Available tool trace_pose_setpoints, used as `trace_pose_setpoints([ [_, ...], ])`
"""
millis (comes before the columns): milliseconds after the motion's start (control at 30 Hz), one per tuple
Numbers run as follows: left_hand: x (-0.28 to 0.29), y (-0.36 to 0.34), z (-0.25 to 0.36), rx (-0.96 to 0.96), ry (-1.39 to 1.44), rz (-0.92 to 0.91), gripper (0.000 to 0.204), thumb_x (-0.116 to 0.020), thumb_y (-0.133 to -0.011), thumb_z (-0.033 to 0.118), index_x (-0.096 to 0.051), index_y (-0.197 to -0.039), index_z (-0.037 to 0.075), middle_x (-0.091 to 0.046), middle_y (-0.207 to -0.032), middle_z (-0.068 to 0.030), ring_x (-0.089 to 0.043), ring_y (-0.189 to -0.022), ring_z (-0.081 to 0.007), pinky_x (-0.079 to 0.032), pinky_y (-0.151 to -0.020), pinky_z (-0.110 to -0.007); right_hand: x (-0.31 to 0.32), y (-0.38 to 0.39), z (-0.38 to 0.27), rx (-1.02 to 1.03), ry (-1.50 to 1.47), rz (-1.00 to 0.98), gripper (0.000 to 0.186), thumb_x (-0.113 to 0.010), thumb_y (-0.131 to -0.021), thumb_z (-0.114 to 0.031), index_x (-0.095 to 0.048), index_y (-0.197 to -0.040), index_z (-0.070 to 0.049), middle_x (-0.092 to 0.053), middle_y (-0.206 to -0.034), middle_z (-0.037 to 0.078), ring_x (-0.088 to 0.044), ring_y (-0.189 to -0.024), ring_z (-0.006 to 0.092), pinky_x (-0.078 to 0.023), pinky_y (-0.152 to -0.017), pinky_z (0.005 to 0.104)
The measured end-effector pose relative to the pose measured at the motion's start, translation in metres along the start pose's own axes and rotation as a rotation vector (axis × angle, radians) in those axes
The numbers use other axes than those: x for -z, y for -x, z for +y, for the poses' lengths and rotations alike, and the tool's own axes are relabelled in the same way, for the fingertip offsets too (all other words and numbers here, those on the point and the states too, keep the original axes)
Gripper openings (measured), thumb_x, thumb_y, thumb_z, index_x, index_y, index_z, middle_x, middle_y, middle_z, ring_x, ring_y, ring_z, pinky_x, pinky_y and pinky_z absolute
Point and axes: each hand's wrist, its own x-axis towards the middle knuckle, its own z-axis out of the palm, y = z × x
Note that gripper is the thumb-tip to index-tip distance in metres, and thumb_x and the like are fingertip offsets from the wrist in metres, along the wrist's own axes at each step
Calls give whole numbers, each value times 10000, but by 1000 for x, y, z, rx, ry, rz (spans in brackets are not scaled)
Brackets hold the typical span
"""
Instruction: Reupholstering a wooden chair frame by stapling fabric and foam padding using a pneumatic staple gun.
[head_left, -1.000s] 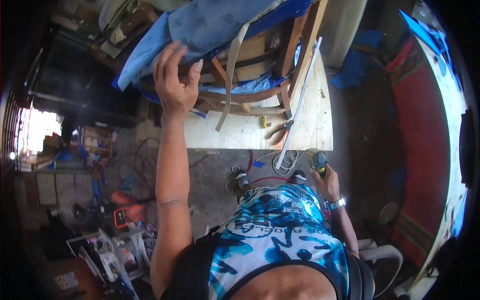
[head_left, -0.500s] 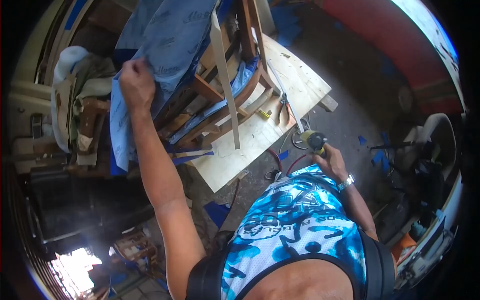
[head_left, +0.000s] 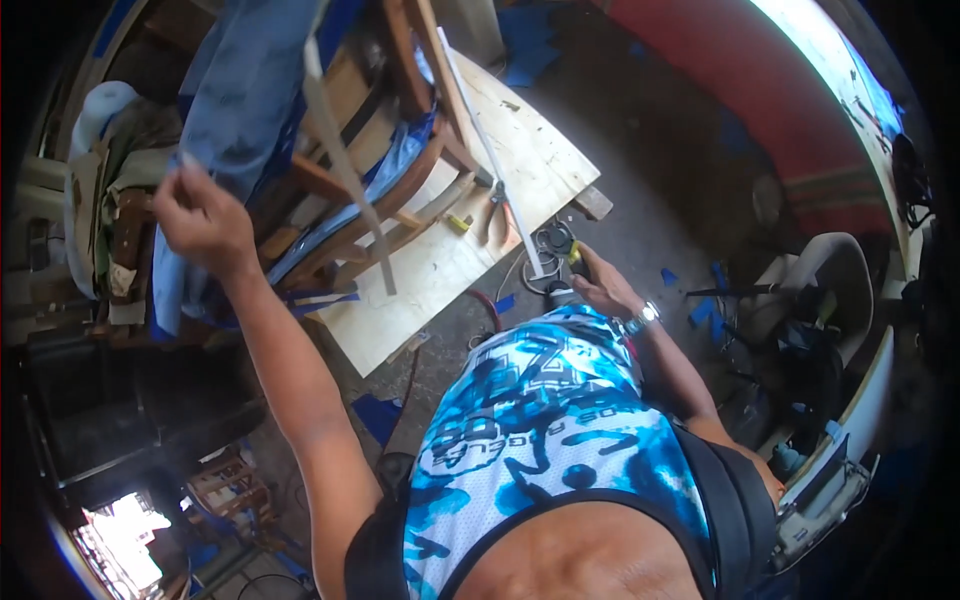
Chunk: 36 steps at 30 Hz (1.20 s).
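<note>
Loose strap (head_left: 346, 170) (obstacle) before wooden frame (head_left: 410, 178)

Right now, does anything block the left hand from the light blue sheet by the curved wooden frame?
Nothing visible does: the bare left hand appears directly in front of the light blue sheet, though contact is unclear. The long beige strap is off to the right.

Left fingers (head_left: 180, 205) by the blue sheet (head_left: 235, 100) on a wooden frame (head_left: 320, 177), right fingers (head_left: 592, 264) around a tool (head_left: 556, 240)
</note>
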Motion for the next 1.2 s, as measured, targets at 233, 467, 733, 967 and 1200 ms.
trace_pose_setpoints([
  [233,22,35,-2,184,-185,-295,414,-537,-1066,290,-610,-1281,-56,-659,-1211,-207,-638,-1103,-283,-499,-947,-373,-15,-155,82,100,405,66,651,-571,-887,-102,-362,-1503,-91,-629,-1031,322,-644,-898,474,-497,-769,559],
  [467,21,44,14,262,-32,-412,447,-443,-1095,273,-506,-1381,-65,-592,-1317,-159,-573,-1183,-239,-434,-1040,-362,-35,-295,169,157,381,181,782,-644,-873,-35,-271,-1552,-143,-621,-1078,307,-635,-947,488,-501,-768,568],
  [733,10,8,-3,260,-270,-546,410,-534,-1055,325,-567,-1203,-56,-621,-999,-129,-591,-847,-182,-478,-784,-334,-59,-345,196,44,471,134,764,-624,-889,-85,-290,-1569,-183,-578,-1298,218,-583,-1131,452,-527,-889,532],
  [967,-12,-13,0,127,-344,-322,290,-579,-1031,223,-590,-881,-26,-550,-690,-175,-524,-620,-254,-435,-600,-388,-60,-321,156,66,569,198,602,-678,-887,-178,-470,-1443,-84,-503,-1427,202,-529,-1227,413,-497,-977,502],
  [1200,-30,-38,-32,107,-226,-444,387,-528,-1054,282,-572,-828,-28,-549,-722,-255,-595,-680,-313,-445,-611,-419,-84,-249,35,348,63,307,419,-676,-924,-223,-619,-1298,-42,-645,-1253,193,-603,-1141,386,-477,-997,462],
])
